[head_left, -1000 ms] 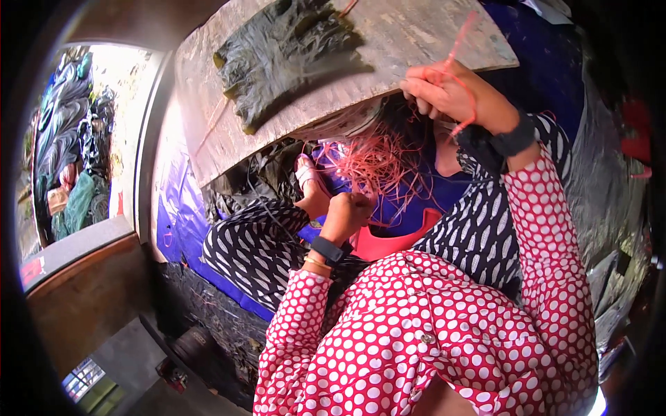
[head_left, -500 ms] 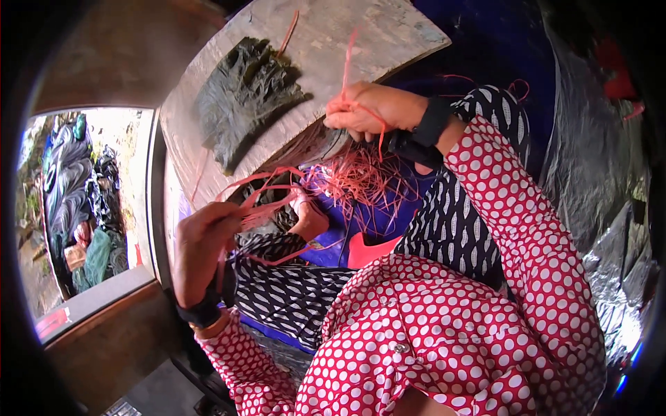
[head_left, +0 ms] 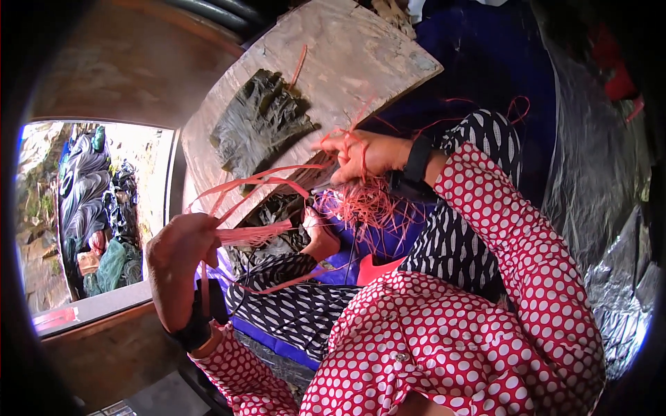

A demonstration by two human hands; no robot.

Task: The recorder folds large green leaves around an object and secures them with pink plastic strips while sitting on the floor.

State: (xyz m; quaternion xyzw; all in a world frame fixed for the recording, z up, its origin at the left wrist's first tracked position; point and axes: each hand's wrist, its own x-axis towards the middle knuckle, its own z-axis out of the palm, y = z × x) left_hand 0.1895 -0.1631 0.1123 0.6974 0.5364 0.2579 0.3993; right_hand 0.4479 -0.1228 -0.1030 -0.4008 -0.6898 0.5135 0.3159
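The left hand (head_left: 182, 244) is closed in a fist, fingers (head_left: 205, 229) clamped together on a flat band of red plastic strands (head_left: 253, 232) that fans out from the grip, with loose ends curling up toward the board. Across from it the right hand (head_left: 364, 154) has its fingers pinched on the far end of the same stuff, a few strands looped over the knuckles, and just below it hangs a frayed tuft of red strands (head_left: 364, 208), spilling down over the lap. So the material lies stretched between the two hands, left end low and near, right end higher and just at the edge of the wooden board (head_left: 361, 62). Doing this well looks to be a matter of keeping the band taut and flat, left grip firm, right fingers teasing out one strand at a time so the loose ends don't tangle in the tuft. On the board, well clear of both hands, lies a dark green bundle of wilted leaves (head_left: 260, 125), one red strand beside it. A bare foot (head_left: 320, 236) rests between the hands, more dark leaves just beside it, over black-and-white patterned cloth (head_left: 305, 305). Each wrist wears a black band.
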